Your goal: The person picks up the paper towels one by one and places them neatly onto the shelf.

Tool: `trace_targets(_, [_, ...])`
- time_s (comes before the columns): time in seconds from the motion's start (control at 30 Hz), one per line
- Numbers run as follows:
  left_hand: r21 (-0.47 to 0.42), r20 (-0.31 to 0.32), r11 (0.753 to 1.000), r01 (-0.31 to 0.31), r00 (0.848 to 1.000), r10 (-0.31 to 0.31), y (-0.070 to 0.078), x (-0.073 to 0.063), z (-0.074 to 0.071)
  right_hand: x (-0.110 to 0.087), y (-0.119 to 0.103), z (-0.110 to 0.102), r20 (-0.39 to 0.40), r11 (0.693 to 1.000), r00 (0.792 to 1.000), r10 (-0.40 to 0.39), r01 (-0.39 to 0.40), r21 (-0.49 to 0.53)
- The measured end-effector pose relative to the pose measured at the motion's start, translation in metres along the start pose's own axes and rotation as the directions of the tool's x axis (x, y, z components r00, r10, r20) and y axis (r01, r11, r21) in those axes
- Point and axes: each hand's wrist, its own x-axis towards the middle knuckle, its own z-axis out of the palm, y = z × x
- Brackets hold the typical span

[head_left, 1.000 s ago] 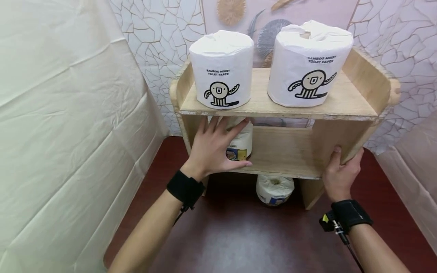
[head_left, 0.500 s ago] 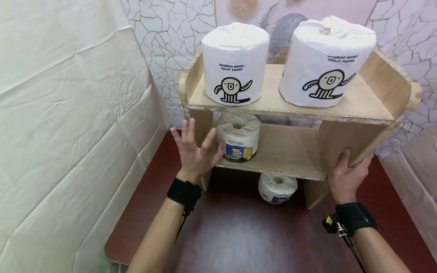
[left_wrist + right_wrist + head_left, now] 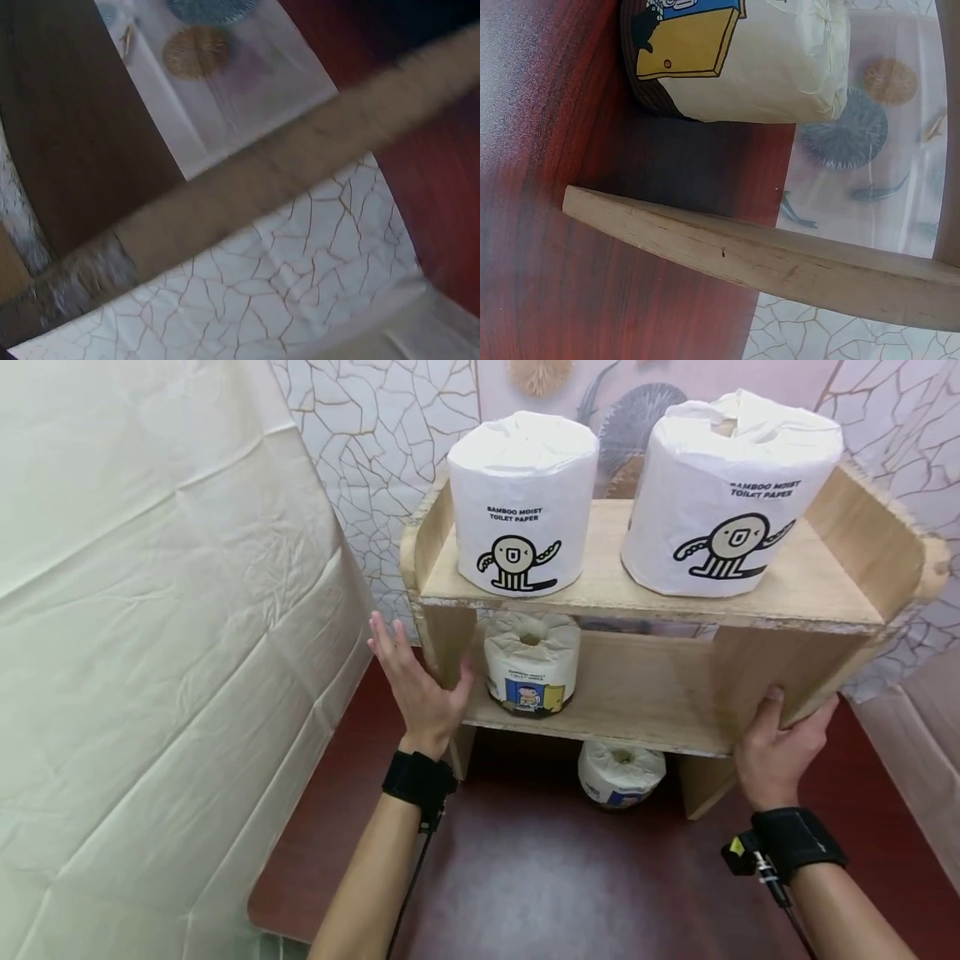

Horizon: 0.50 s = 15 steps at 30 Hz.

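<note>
A two-tier wooden shelf (image 3: 645,685) stands on the dark red table. My right hand (image 3: 783,752) grips the front edge of its right side panel, thumb on the inner face and fingers round the outside. My left hand (image 3: 426,697) is at the left side panel (image 3: 444,639), fingers straight along the outside and thumb toward the inside; contact is unclear. A cartoon-printed toilet roll (image 3: 531,664) sits on the middle board, right of that hand. Each wrist view shows a side panel's edge, left (image 3: 247,172) and right (image 3: 742,259), with no hand visible.
Two larger white toilet rolls, left (image 3: 523,502) and right (image 3: 723,493), stand on the top board. Another toilet roll (image 3: 621,774) sits on the table (image 3: 525,877) under the shelf. Pale cloth (image 3: 165,635) hangs on the left, with a crackle-patterned wall covering (image 3: 367,443) behind.
My left hand has moved left, from in front of the middle toilet roll to the left side panel. The right hand keeps its hold. The view has shifted slightly.
</note>
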Motion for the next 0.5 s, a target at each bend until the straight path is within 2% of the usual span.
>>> trace_targets(0.07, [-0.071, 0.003, 0.996, 0.047, 0.999, -0.047, 0.0020, 0.0020, 0.0055, 0.0017, 0.0000, -0.0019, 0.001, 1.000, 1.000, -0.005, 0.005, 0.001])
trace_targets(0.17, [-0.184, 0.013, 0.976, 0.120, 0.993, -0.120, 0.0032, 0.0043, 0.0102, 0.0011, 0.0015, -0.0025, 0.015, 1.000, 1.000, -0.007, 0.007, 0.002])
trace_targets(0.27, [-0.311, 0.042, 0.926, 0.215, 0.976, -0.213, 0.0037, 0.0042, 0.0097, -0.0016, 0.0029, -0.0019, 0.036, 1.000, 0.999, -0.005, 0.005, -0.004])
trace_targets(0.4, [-0.408, 0.107, 0.848, 0.338, 0.940, -0.323, 0.0062, 0.0032, 0.0069, -0.0034, 0.0028, -0.0022, 0.038, 1.000, 0.999, -0.004, 0.004, -0.015])
trace_targets(0.5, [-0.426, 0.150, 0.820, 0.383, 0.924, -0.353, 0.0078, 0.0054, 0.0082, -0.0015, 0.0017, -0.0038, 0.013, 1.000, 1.000, 0.000, 0.000, -0.019])
